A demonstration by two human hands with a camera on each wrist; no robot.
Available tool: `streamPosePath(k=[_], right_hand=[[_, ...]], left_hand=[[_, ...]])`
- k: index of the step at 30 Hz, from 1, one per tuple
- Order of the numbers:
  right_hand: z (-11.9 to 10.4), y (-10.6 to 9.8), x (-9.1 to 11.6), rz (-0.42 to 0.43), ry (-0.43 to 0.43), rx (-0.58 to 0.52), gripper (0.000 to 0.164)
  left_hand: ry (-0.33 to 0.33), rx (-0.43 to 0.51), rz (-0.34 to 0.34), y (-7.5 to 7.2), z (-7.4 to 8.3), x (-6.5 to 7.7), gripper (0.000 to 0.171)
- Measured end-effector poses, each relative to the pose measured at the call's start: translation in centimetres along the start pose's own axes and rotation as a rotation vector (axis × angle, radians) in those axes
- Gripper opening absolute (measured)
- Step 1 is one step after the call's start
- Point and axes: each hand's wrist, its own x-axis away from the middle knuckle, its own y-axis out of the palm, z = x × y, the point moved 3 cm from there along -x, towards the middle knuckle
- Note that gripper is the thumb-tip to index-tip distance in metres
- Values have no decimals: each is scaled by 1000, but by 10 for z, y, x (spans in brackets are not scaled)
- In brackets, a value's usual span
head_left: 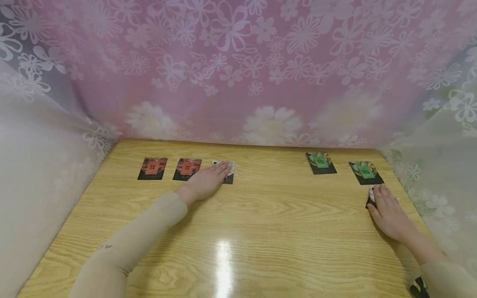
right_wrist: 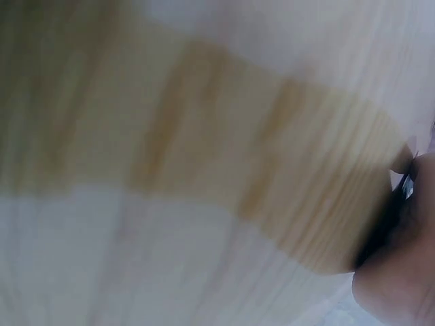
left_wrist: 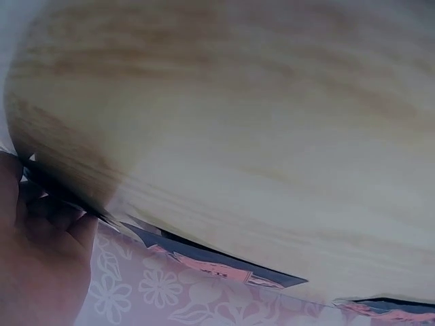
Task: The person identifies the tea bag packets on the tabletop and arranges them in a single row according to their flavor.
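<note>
My left hand (head_left: pixel 208 180) lies with straight fingers across a white-and-black packet (head_left: pixel 230 179) on the wooden table, covering its middle. Just left of it is a red-and-black packet (head_left: pixel 187 169), also seen edge-on in the left wrist view (left_wrist: pixel 224 263). At the right, my right hand (head_left: pixel 391 213) rests its extended fingers over another white-and-black packet (head_left: pixel 370 200), with the thumb at its lower left corner. Most of that packet is hidden under the hand. A green-and-black packet (head_left: pixel 366 171) lies directly beyond these fingertips.
A second red-and-black packet (head_left: pixel 152 168) sits farther left, and a second green-and-black packet (head_left: pixel 321 162) at the back right. Floral curtains (head_left: pixel 238 82) hang behind and along both sides of the table (head_left: pixel 283 231). A black object (head_left: pixel 418 287) shows beside the right sleeve.
</note>
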Motion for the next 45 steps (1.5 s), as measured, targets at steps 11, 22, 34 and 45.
streamPosePath(k=[11, 22, 34, 45], right_hand=[[-18, 10, 0, -2, -54, 2, 67], [-53, 13, -8, -51, -92, 4, 69], [-94, 16, -24, -72, -153, 15, 72], [-139, 32, -51, -53, -236, 22, 70]], left_hand=[[-5, 29, 9, 1, 1, 0, 55], [-19, 69, 6, 3, 0, 0, 55], [-18, 48, 10, 3, -1, -2, 55], [-23, 79, 22, 3, -1, -1, 55]])
